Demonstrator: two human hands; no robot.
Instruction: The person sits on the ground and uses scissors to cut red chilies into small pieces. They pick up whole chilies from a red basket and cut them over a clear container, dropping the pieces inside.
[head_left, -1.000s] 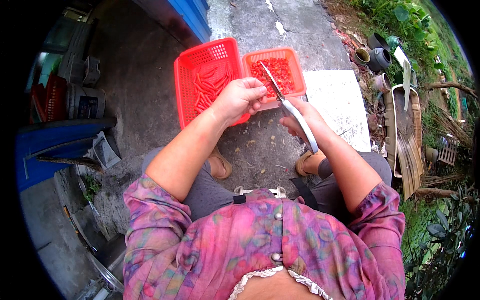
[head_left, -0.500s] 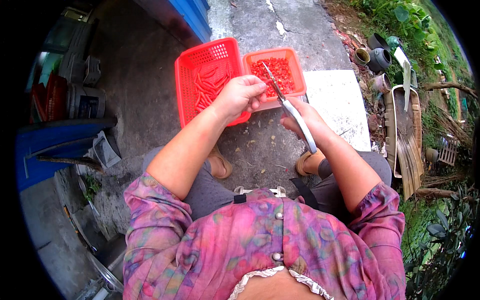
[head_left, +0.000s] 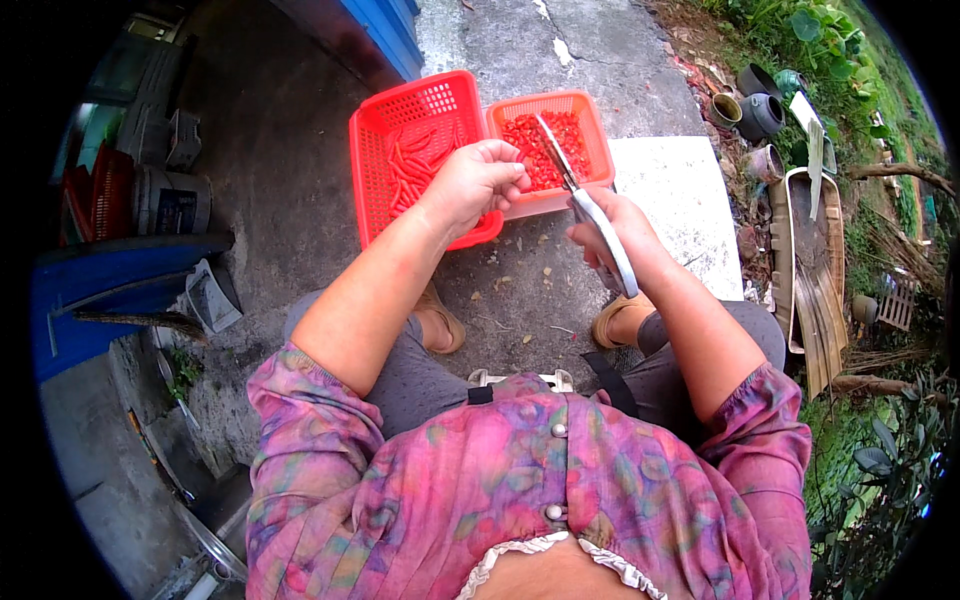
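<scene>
My right hand [head_left: 628, 243] is wrapped round a pair of scissors [head_left: 607, 238] with pale grey-white handles. Their blades point up and away, over a salmon-coloured basket [head_left: 597, 132] of chopped red chilies [head_left: 522, 133]. My left hand [head_left: 478, 184] is closed in a pinch just left of the blades, apart from them. Whatever its fingertips hold is too small or hidden to make out. Beneath and beyond my left hand, a larger red basket [head_left: 367, 150] holds whole red chilies [head_left: 415, 155], partly covered by the hand. The two baskets stand side by side.
A white board [head_left: 680, 215] lies right of the salmon basket. Pots [head_left: 760, 118] and a long beige trough [head_left: 785, 262] line the plants at the right. A blue panel [head_left: 375, 35] stands at the far side, and a white bucket [head_left: 172, 200] at the left.
My right hand and the scissors have shifted slightly right, away from my left hand. My left hand has drawn a little to the left, so the gap between it and the blades is wider.
</scene>
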